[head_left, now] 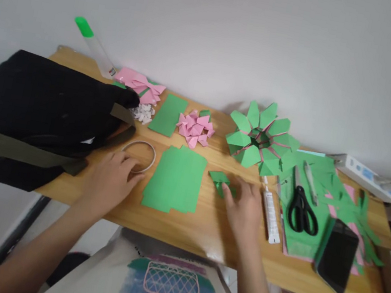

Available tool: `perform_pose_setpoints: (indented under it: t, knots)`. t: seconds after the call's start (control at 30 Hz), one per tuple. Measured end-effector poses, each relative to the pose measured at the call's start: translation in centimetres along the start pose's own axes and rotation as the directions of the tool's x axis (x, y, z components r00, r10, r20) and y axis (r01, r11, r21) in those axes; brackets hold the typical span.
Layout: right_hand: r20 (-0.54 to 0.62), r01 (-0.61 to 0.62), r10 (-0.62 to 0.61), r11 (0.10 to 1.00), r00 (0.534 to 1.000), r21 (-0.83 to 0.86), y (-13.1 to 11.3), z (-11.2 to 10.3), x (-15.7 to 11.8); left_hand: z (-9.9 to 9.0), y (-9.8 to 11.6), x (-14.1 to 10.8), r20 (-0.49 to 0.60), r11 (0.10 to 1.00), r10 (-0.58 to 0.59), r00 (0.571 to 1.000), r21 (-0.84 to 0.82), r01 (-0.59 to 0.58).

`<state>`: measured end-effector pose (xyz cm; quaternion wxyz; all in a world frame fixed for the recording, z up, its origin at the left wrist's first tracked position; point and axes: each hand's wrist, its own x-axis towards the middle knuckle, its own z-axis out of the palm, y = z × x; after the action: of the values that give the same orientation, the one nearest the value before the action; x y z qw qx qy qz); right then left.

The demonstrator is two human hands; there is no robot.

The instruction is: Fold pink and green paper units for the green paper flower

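Observation:
A thin pale ring lies on the table; my left hand is at its near side, the ring's rim between thumb and forefinger. To the right of that hand is a stack of green paper sheets. My right hand is closed on a small folded green paper piece, with the thumb pressing on top; the hand hides part of the paper. Just right of this hand lies a white glue tube. Behind it stands a round green and pink folded-paper form.
Along the wall lie pink folded pieces, a green sheet and white scraps. A black bag covers the left end. To the right are scissors, a knife, a phone, green scraps and a power strip.

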<state>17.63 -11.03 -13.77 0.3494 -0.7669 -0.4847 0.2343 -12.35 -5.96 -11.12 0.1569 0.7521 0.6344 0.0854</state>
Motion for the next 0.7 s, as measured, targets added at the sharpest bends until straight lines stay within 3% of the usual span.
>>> perform_pose_setpoints:
  t: [0.07, 0.13, 0.2, 0.27, 0.3, 0.37, 0.47, 0.57, 0.7]
  knots:
    - [-0.106, 0.074, -0.08, 0.996, 0.991, -0.055, -1.0, 0.1, -0.8, 0.4, 0.0, -0.7, -0.008, 1.0, 0.023, 1.0, 0.013, -0.023]
    - [-0.118, 0.223, -0.229, 0.973, 0.966, -0.065, -2.5, 0.0, -1.9, 0.3, 0.6, -1.4, 0.003, 0.995, 0.074, 0.997, -0.061, -0.074]
    - [0.035, 0.329, -0.332, 0.941, 0.943, 0.08, -4.2, 0.0, -3.2, -0.2, 1.7, -2.3, 0.024, 0.94, 0.203, 0.979, -0.284, -0.188]
    - [0.221, 0.32, -0.389, 0.902, 0.894, 0.289, -5.6, 0.1, -4.4, -0.7, 3.0, -3.1, 0.022, 0.801, 0.337, 0.941, -0.533, -0.274]
    - [0.262, 0.289, -0.401, 0.88, 0.878, 0.378, -6.2, 0.2, -4.9, -0.9, 3.7, -3.5, 0.019, 0.746, 0.381, 0.924, -0.598, -0.295]
    - [0.23, 0.249, -0.389, 0.848, 0.892, 0.469, -6.7, 0.6, -5.6, -0.8, 4.8, -4.1, 0.018, 0.678, 0.437, 0.9, -0.664, -0.316]
    - [0.126, 0.261, -0.356, 0.844, 0.926, 0.468, -6.4, 0.8, -6.3, -0.2, 5.8, -4.7, 0.095, 0.67, 0.411, 0.906, -0.706, -0.23]
    - [0.117, 0.264, -0.354, 0.845, 0.928, 0.465, -5.7, 0.6, -6.8, 0.4, 6.3, -5.1, 0.178, 0.626, 0.373, 0.911, -0.773, -0.105]
    - [0.13, 0.335, -0.429, 0.833, 0.894, 0.441, -5.4, 0.1, -7.5, 0.7, 7.0, -5.3, 0.284, 0.539, 0.433, 0.855, -0.842, 0.007]
